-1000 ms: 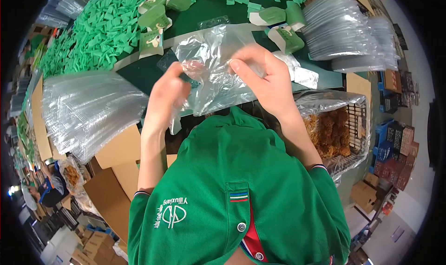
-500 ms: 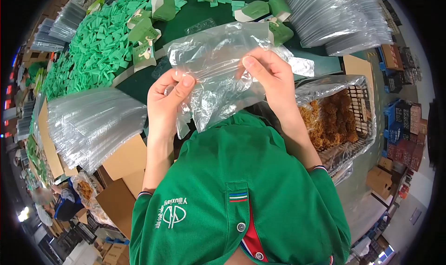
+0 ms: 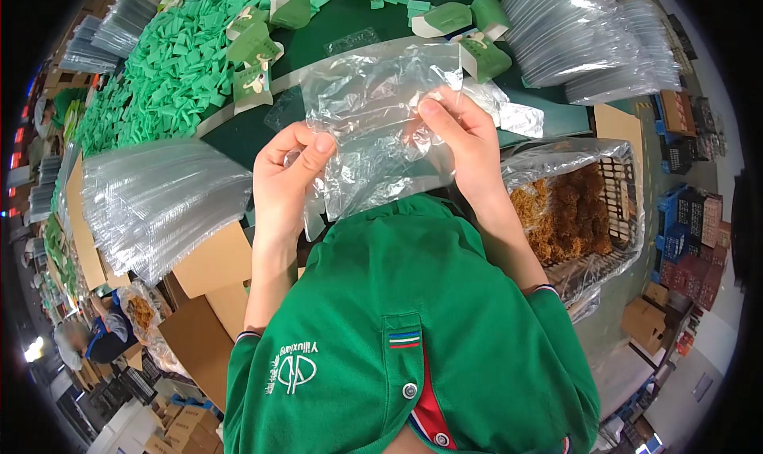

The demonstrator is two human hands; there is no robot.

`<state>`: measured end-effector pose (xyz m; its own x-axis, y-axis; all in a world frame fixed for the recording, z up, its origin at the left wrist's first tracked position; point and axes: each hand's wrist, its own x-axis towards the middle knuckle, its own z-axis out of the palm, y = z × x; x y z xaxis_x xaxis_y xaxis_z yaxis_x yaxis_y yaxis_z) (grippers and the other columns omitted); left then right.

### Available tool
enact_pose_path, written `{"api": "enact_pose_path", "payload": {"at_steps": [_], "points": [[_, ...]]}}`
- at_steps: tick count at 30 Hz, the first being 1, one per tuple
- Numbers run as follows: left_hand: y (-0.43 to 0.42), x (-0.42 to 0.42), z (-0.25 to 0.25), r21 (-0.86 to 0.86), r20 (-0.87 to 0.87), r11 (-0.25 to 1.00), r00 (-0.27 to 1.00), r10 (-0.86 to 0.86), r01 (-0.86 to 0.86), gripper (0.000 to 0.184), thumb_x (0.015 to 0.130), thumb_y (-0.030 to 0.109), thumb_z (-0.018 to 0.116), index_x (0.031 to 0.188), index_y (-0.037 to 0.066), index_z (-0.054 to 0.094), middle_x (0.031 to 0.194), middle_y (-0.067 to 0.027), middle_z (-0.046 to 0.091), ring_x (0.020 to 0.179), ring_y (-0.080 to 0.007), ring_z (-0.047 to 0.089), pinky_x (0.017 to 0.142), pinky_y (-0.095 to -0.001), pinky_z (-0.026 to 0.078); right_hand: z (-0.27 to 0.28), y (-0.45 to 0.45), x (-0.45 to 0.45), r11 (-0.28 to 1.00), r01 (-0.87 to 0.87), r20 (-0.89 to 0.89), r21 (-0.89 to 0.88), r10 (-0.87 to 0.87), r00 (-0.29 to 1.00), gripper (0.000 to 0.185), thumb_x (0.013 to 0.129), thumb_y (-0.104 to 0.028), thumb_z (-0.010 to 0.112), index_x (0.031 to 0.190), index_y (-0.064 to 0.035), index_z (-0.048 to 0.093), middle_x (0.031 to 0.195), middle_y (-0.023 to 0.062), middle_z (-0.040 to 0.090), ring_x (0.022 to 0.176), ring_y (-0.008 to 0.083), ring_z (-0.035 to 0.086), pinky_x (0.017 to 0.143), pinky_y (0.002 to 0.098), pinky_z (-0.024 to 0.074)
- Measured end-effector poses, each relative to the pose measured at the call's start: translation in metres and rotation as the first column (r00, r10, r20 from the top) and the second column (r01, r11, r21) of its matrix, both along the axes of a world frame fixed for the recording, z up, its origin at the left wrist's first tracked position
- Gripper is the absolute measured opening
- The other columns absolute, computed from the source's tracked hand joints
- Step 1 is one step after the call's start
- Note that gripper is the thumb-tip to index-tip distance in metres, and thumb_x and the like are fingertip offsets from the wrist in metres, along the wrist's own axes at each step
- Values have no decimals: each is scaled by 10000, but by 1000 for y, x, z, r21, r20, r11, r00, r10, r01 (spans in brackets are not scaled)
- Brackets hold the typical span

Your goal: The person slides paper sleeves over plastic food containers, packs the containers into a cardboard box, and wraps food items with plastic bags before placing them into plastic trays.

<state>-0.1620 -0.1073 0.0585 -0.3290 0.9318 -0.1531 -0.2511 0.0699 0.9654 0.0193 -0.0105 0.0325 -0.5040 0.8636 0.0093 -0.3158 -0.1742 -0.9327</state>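
Between my two hands hangs a clear plastic bag [image 3: 373,148], crinkled and see-through, above the front of my green shirt. My left hand [image 3: 294,168] pinches its left edge between thumb and curled fingers. At the opposite edge, my right hand [image 3: 463,140] grips the bag the same way, with some fingers behind the film. I cannot make out anything inside the bag. Beyond it, green printed packets [image 3: 253,44] lie on the dark green table [image 3: 334,25].
Small green sachets [image 3: 179,72] are heaped at the far left. Stacked clear plastic sleeves [image 3: 163,203] stand at near left, with more clear sleeves [image 3: 576,36] at far right. A lined crate [image 3: 624,188] holding brown, shredded-looking food [image 3: 568,211] sits right. Another person [image 3: 103,335] is at lower left.
The bag is spread flatter between my hands, and its upper left corner has shifted right. Both hands keep their hold and have moved only slightly.
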Motion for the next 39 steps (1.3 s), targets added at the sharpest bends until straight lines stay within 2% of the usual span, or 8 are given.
{"api": "enact_pose_path", "payload": {"at_steps": [9, 14, 17, 18, 25, 31, 35, 39], "points": [[2, 2, -12, 21, 45, 998, 997, 55, -56, 208, 888, 252, 567, 842, 50, 591, 714, 45, 535, 573, -14, 387, 520, -174, 297, 5, -4, 1, 988, -72, -37, -139, 68, 997, 188, 882, -188, 577, 918, -4, 587, 800, 52, 617, 700, 111, 587, 624, 232, 434], [6, 2, -27, 84, 304, 989, 942, -144, 124, 652, 904, 576, 309, 1127, -2, 512, 844, 1, 539, 537, -31, 355, 486, -189, 273, 2, 3, 5, 986, 162, -83, -41, -165, 983, 161, 888, -162, 564, 885, -1, 575, 801, 44, 608, 687, 103, 575, 618, 229, 435], [3, 27, -28, 110, 107, 953, 949, -295, 284, 517, 884, 453, 494, 1165, 20, 520, 794, 29, 507, 547, -43, 361, 496, -190, 265, 2, -3, -5, 950, 310, -57, 31, -308, 950, 175, 898, -178, 551, 882, -6, 577, 782, 35, 606, 680, 83, 558, 596, 215, 413], [4, 34, -24, 31, 150, 970, 959, -242, 240, 392, 866, 331, 587, 1112, 26, 569, 741, 56, 495, 550, -31, 352, 500, -191, 267, 3, -6, -6, 948, 319, 2, 17, -319, 948, 201, 905, -207, 541, 883, -12, 581, 751, 31, 606, 682, 70, 550, 586, 206, 394], [16, 33, -22, -113, 139, 989, 984, 112, -97, 165, 854, 239, 631, 861, 73, 623, 625, 82, 481, 540, -1, 343, 492, -163, 232, -13, -5, 5, 968, 248, 15, -34, -248, 969, 155, 896, -178, 545, 896, -27, 580, 747, 23, 601, 652, 67, 504, 613, 205, 391], [16, 30, -16, -139, 48, 982, 989, 137, -129, 145, 846, 223, 644, 785, 103, 592, 604, 109, 460, 501, 24, 311, 452, -155, 208, -3, 12, 35, 741, 471, 105, 479, -581, 807, 105, 833, -53, 594, 925, -26, 551, 846, 10, 557, 758, 81, 500, 710, 223, 410], [23, 41, -9, -120, 40, 988, 994, 101, -96, 128, 835, 200, 658, 790, 102, 590, 623, 99, 479, 522, 25, 340, 463, -150, 229, 21, -7, 22, 839, 89, 263, 537, -267, 927, 120, 818, -67, 605, 920, -32, 551, 848, 23, 550, 757, 95, 505, 698, 232, 418], [28, 53, -15, 40, 172, 999, 985, -26, 19, 129, 838, 178, 654, 775, 97, 576, 661, 80, 494, 567, 18, 376, 490, -147, 259, -6, -22, 0, 946, -73, 248, 317, -9, 969, 84, 829, -78, 588, 850, -27, 524, 764, 10, 524, 732, 88, 501, 644, 229, 408]]}}
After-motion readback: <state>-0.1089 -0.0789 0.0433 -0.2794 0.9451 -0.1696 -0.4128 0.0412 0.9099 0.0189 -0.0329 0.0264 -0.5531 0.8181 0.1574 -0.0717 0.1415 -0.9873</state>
